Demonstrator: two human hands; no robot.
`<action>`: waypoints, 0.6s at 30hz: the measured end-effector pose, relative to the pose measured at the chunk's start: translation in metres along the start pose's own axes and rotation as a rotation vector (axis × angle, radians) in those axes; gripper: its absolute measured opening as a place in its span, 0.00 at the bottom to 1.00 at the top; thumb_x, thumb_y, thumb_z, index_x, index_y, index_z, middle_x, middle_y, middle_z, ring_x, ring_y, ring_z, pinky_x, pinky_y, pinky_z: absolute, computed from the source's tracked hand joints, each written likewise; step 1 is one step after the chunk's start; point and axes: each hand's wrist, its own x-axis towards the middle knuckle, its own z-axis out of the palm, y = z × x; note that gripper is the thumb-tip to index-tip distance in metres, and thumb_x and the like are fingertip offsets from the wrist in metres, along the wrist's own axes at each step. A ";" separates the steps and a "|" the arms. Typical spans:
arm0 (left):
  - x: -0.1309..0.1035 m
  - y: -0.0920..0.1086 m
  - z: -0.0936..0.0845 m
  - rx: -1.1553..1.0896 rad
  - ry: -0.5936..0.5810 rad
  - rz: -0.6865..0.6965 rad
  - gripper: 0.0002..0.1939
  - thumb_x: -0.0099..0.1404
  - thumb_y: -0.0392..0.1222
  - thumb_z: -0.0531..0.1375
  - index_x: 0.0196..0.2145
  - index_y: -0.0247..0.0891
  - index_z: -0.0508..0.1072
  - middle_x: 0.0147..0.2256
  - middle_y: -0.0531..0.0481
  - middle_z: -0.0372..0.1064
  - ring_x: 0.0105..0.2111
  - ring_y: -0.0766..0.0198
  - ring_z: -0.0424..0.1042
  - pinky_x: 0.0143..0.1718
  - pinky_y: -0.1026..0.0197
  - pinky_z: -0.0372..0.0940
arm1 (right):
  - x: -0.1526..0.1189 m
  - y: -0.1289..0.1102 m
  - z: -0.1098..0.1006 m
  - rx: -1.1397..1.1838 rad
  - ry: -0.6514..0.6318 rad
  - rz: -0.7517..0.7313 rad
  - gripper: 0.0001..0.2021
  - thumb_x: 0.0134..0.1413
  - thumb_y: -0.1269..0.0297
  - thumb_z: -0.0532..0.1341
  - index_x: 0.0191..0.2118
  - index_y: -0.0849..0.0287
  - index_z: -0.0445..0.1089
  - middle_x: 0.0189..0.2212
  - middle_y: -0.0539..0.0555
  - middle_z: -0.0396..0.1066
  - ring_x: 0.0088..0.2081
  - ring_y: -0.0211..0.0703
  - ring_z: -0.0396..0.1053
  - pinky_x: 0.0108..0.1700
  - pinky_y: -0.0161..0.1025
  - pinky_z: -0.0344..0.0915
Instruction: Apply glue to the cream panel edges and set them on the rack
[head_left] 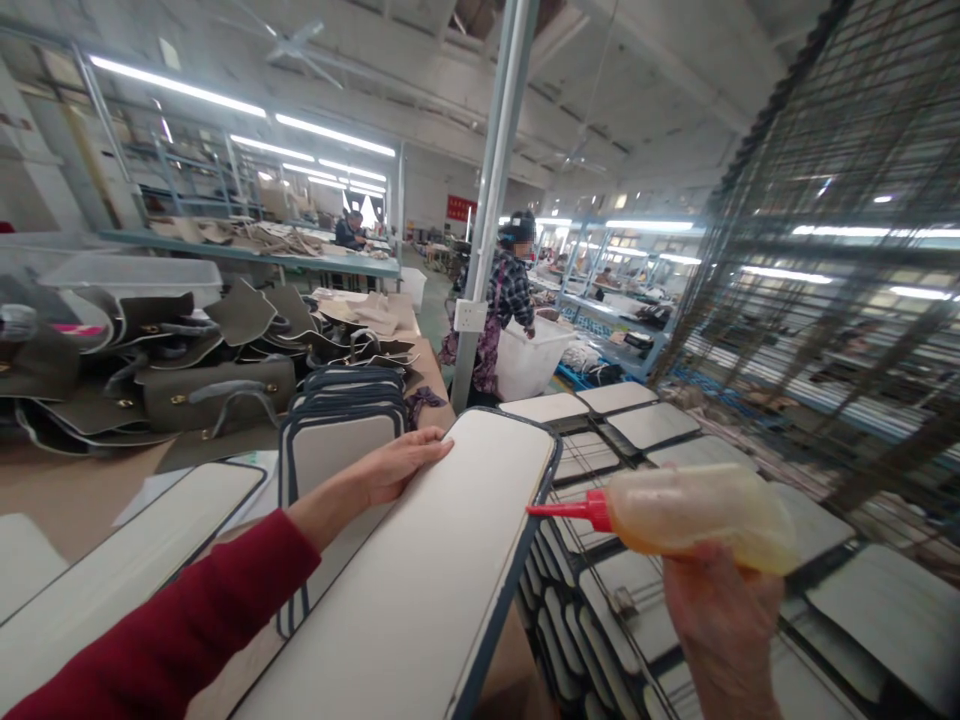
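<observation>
**Bench entry: panel and glue bottle in hand**

- My left hand (397, 462): laid flat, fingers stretched out together, on the far left edge of the long white panel (435, 570), steadying it. Red sleeve (172, 630) runs back toward 8 o'clock.
- White panel: dark-edged, rounded corners, reaching from bottom centre toward 1 o'clock.
- My right hand (720, 620): wrapped around the squeeze bottle (697, 515), held level at 4 o'clock. Amber liquid inside; its red nozzle (566, 510) points left, tip just beside the panel's right edge (contact cannot be told).
- Wire rack (750, 620): below and right, carrying more white panels laid flat.
- Stack of blue-trimmed panels (341, 420): upright, just behind my left hand.
- Heap of olive bag parts (187, 370): at 10 o'clock on the brown table (75, 490).
- A person in a plaid shirt (506, 300): at 12 o'clock, by a white tub (529, 360).
</observation>
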 end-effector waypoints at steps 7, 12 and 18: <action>-0.002 0.000 0.000 0.007 -0.010 -0.013 0.18 0.49 0.43 0.71 0.30 0.37 0.65 0.25 0.53 0.72 0.22 0.68 0.71 0.23 0.67 0.67 | -0.004 0.003 0.002 0.049 0.041 0.081 0.25 0.38 0.63 0.71 0.46 0.61 0.69 0.39 0.60 0.74 0.45 0.51 0.71 0.33 0.35 0.72; 0.001 -0.001 -0.002 0.028 0.017 -0.014 0.18 0.50 0.43 0.70 0.30 0.36 0.65 0.24 0.53 0.71 0.21 0.67 0.71 0.21 0.67 0.66 | -0.009 0.002 0.003 -0.045 -0.004 0.084 0.24 0.36 0.59 0.72 0.42 0.60 0.70 0.38 0.61 0.74 0.45 0.54 0.71 0.31 0.37 0.73; 0.006 -0.001 -0.007 0.053 0.005 -0.027 0.16 0.53 0.44 0.68 0.31 0.36 0.65 0.25 0.53 0.70 0.21 0.68 0.70 0.21 0.67 0.65 | -0.012 0.005 0.005 -0.137 -0.008 0.076 0.26 0.39 0.55 0.69 0.45 0.60 0.68 0.41 0.62 0.73 0.47 0.56 0.70 0.41 0.47 0.72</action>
